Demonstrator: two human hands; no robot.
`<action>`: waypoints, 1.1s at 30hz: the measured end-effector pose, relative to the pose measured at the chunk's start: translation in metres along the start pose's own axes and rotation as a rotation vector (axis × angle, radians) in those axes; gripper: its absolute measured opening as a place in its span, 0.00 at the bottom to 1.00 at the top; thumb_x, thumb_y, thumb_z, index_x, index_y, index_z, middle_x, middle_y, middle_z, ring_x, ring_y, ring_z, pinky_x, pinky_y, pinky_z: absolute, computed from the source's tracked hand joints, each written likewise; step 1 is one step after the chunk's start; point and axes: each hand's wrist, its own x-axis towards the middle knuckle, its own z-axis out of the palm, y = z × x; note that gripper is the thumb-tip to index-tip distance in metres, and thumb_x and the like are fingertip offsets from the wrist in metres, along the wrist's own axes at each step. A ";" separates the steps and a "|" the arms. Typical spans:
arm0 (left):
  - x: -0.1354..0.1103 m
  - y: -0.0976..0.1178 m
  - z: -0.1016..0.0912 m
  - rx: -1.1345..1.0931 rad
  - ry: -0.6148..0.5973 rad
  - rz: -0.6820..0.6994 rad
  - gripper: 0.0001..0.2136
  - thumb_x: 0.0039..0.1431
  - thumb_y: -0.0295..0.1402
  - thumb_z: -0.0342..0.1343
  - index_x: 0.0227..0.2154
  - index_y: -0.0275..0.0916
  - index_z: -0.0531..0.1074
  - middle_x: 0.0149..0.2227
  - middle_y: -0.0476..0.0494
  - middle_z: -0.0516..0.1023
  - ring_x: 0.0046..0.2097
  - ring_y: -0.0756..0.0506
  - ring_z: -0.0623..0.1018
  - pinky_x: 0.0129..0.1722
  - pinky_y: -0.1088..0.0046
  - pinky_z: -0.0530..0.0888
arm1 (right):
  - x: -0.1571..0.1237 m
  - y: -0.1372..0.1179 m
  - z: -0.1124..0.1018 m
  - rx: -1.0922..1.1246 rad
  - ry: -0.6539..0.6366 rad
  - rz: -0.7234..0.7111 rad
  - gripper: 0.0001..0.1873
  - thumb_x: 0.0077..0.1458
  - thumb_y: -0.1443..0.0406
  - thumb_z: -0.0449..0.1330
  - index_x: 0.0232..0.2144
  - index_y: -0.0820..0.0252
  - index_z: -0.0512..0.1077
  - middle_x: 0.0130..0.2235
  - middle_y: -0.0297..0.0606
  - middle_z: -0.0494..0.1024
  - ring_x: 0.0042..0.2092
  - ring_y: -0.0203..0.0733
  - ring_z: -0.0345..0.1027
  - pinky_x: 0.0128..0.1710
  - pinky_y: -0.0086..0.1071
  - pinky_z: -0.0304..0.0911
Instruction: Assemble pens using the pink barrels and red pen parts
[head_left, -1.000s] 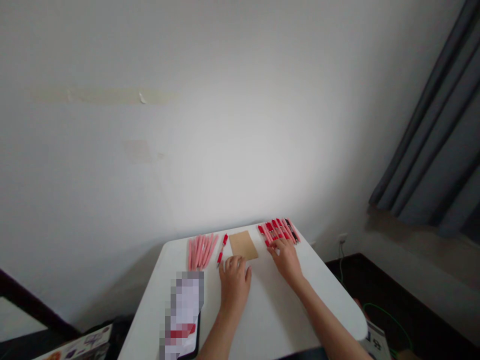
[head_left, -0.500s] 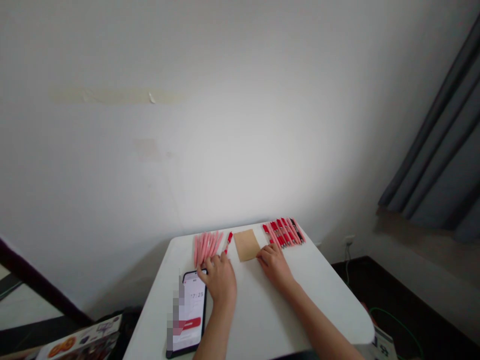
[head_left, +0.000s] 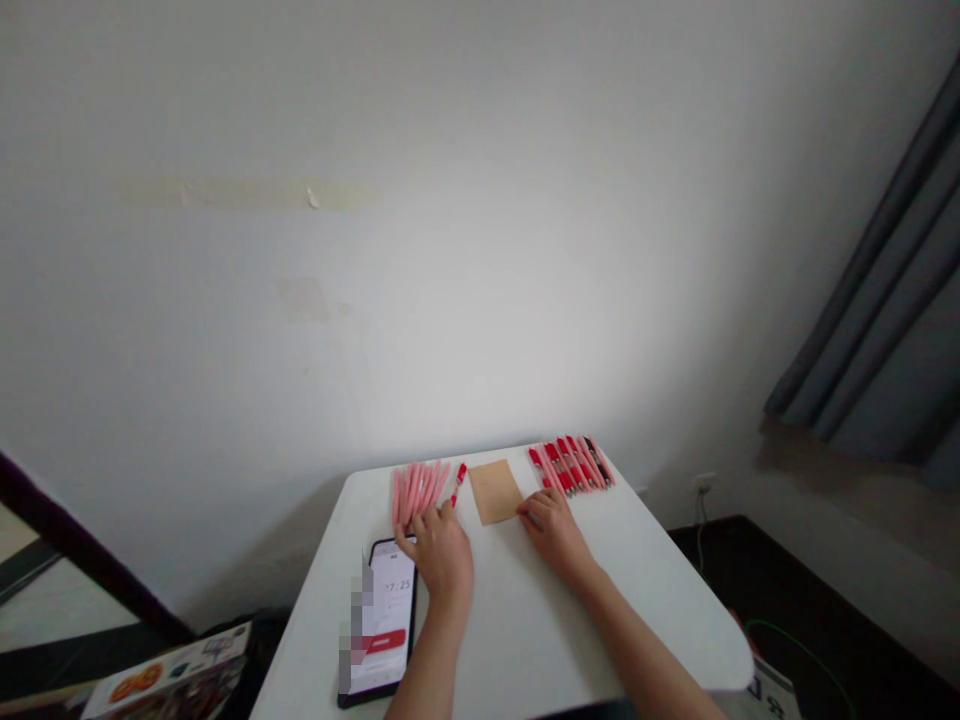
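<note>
My left hand (head_left: 441, 548) rests on the table, fingers apart and open, at the lower ends of a row of pink pens (head_left: 417, 486). Its fingertips touch or nearly touch them. Just past those fingers lies a single red pen (head_left: 460, 480). A square of brown paper (head_left: 495, 490) lies flat between the hands. My right hand (head_left: 553, 525) has its fingers bent together at the paper's lower right corner and appears to pinch it. Beyond that hand is a row of red, pink and black pens (head_left: 571, 464).
A phone (head_left: 386, 615) showing a timer lies left of my left forearm on the white table (head_left: 525, 640). The wall (head_left: 480, 250) stands behind the table. A printed box (head_left: 169, 675) is low at the left, and a grey curtain (head_left: 885, 340) hangs right.
The whole view has shifted slightly. Both hands keep nearly the same places, and the pens and paper lie as before.
</note>
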 end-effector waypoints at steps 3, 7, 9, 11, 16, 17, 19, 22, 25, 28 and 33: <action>0.001 0.000 0.003 -0.115 -0.011 0.023 0.14 0.61 0.29 0.43 0.40 0.40 0.74 0.35 0.42 0.76 0.43 0.42 0.72 0.55 0.51 0.56 | 0.000 0.003 0.000 0.053 0.041 0.005 0.09 0.57 0.69 0.55 0.34 0.56 0.76 0.35 0.39 0.77 0.42 0.46 0.65 0.45 0.39 0.62; 0.001 0.000 0.011 -0.365 -0.042 0.101 0.12 0.59 0.28 0.46 0.39 0.42 0.74 0.38 0.44 0.77 0.45 0.43 0.73 0.56 0.53 0.57 | -0.002 0.009 -0.001 0.130 0.137 0.061 0.10 0.58 0.63 0.56 0.41 0.55 0.74 0.37 0.40 0.77 0.45 0.47 0.65 0.49 0.41 0.61; 0.000 0.001 0.015 -0.467 -0.055 0.147 0.11 0.58 0.28 0.48 0.38 0.43 0.75 0.40 0.43 0.77 0.46 0.43 0.73 0.55 0.54 0.58 | -0.003 0.013 0.000 0.165 0.192 0.098 0.15 0.58 0.60 0.56 0.47 0.55 0.72 0.39 0.41 0.76 0.47 0.48 0.65 0.50 0.43 0.60; -0.001 0.002 0.017 -0.546 -0.086 0.200 0.11 0.58 0.27 0.48 0.37 0.43 0.75 0.41 0.44 0.77 0.47 0.43 0.73 0.55 0.55 0.59 | -0.004 0.016 0.001 0.196 0.237 0.140 0.20 0.58 0.56 0.56 0.51 0.56 0.69 0.40 0.41 0.75 0.47 0.49 0.65 0.51 0.45 0.60; -0.003 0.004 0.017 -0.615 -0.118 0.311 0.11 0.58 0.27 0.48 0.38 0.45 0.74 0.41 0.47 0.77 0.47 0.45 0.72 0.57 0.53 0.57 | -0.004 0.023 0.001 0.302 0.332 0.307 0.24 0.53 0.48 0.57 0.45 0.58 0.72 0.39 0.44 0.76 0.40 0.48 0.68 0.45 0.44 0.63; -0.003 0.004 0.017 -0.615 -0.117 0.320 0.11 0.58 0.28 0.49 0.38 0.46 0.74 0.40 0.47 0.77 0.47 0.45 0.72 0.57 0.52 0.56 | -0.003 0.023 0.000 0.358 0.326 0.327 0.24 0.52 0.48 0.57 0.42 0.59 0.73 0.37 0.44 0.76 0.39 0.47 0.69 0.43 0.42 0.64; -0.002 0.004 0.017 -0.614 -0.115 0.320 0.09 0.59 0.30 0.49 0.37 0.45 0.74 0.40 0.46 0.77 0.46 0.44 0.72 0.56 0.54 0.59 | -0.002 0.024 -0.003 0.481 0.300 0.342 0.22 0.51 0.48 0.59 0.37 0.60 0.73 0.32 0.41 0.76 0.35 0.46 0.70 0.39 0.39 0.65; 0.000 0.003 0.017 -0.606 -0.112 0.293 0.08 0.59 0.33 0.50 0.36 0.42 0.74 0.38 0.45 0.76 0.45 0.44 0.72 0.50 0.58 0.63 | -0.001 0.023 -0.007 0.595 0.282 0.349 0.20 0.48 0.49 0.62 0.32 0.60 0.72 0.28 0.38 0.76 0.33 0.44 0.70 0.36 0.35 0.65; 0.000 0.002 0.013 -0.555 -0.105 0.292 0.08 0.59 0.32 0.51 0.36 0.42 0.74 0.39 0.44 0.76 0.46 0.43 0.71 0.48 0.59 0.64 | 0.000 0.022 -0.010 0.640 0.279 0.350 0.19 0.46 0.49 0.63 0.30 0.59 0.72 0.28 0.38 0.77 0.32 0.44 0.70 0.36 0.35 0.64; -0.001 0.003 0.005 -0.479 -0.115 0.323 0.07 0.58 0.33 0.52 0.35 0.46 0.75 0.40 0.46 0.76 0.47 0.42 0.70 0.50 0.55 0.61 | 0.000 0.022 -0.011 0.640 0.293 0.351 0.20 0.45 0.49 0.64 0.29 0.60 0.72 0.27 0.38 0.77 0.31 0.43 0.70 0.35 0.35 0.64; -0.002 0.006 -0.003 -0.443 -0.115 0.345 0.07 0.57 0.31 0.53 0.32 0.48 0.75 0.39 0.49 0.78 0.51 0.40 0.68 0.54 0.50 0.55 | -0.001 0.025 -0.010 0.627 0.303 0.346 0.20 0.46 0.48 0.63 0.30 0.60 0.73 0.27 0.38 0.76 0.30 0.43 0.70 0.35 0.36 0.65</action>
